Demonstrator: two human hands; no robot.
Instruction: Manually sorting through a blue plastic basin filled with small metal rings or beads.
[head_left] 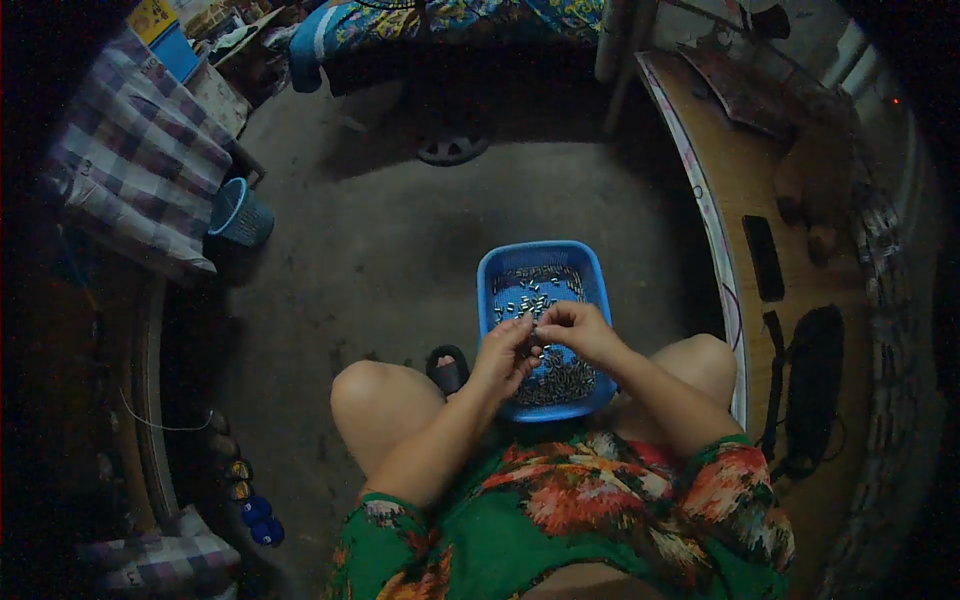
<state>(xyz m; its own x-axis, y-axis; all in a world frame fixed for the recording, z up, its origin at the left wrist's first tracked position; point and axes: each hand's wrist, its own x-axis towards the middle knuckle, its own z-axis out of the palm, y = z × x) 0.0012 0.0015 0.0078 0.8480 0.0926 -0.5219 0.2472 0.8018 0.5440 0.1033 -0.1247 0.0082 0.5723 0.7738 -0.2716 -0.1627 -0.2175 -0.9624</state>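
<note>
Both hands meet over a blue plastic basket (487, 290) that rests by my knees. My left hand (508, 352) has its fingers curled and pinched together. Fingertip to fingertip with it, my right hand (578, 330) is pinched too. Whatever small piece lies between the fingertips is too small to name. Dark small metal pieces (560, 385) are heaped in the near end of the basket. Shinier small metal pieces (535, 300) lie scattered in its middle and far part, partly hidden by my hands.
A wooden table (745, 190) runs along the right, with a dark phone-like slab (763, 258) and a black bag-like object (813, 375) on it. On the left stand a blue bin (240, 213) and a checked cloth (140, 150). A dark wheel-shaped base (452, 150) is on the floor ahead.
</note>
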